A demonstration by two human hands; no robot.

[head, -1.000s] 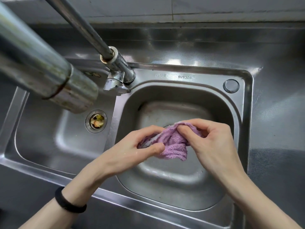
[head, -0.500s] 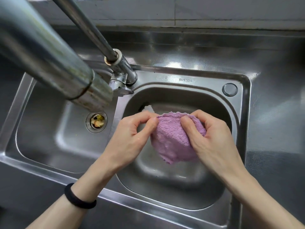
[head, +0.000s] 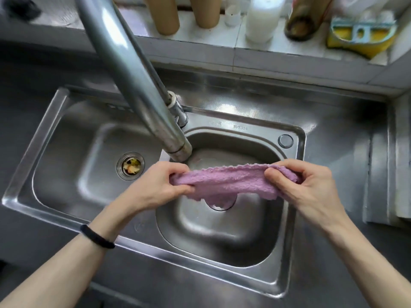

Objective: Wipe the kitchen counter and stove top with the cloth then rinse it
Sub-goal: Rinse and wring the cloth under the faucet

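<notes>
bunched fuzzy purple cloth point(head: 233, 182) now stretched flat between both hands, over steel sink point(head: 222, 236).

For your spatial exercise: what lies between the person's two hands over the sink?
In the head view, the purple cloth stretches between the left hand and right hand, gripped at both ends.

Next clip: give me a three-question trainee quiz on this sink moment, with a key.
1. True or false: the purple cloth is stretched between the left hand and the right hand.
2. The cloth is held over which basin? A) the left basin B) the right basin C) neither
3. Fill in: the left basin's drain strainer holds food ____.

Key: 1 true; 2 B; 3 scraps.
</notes>
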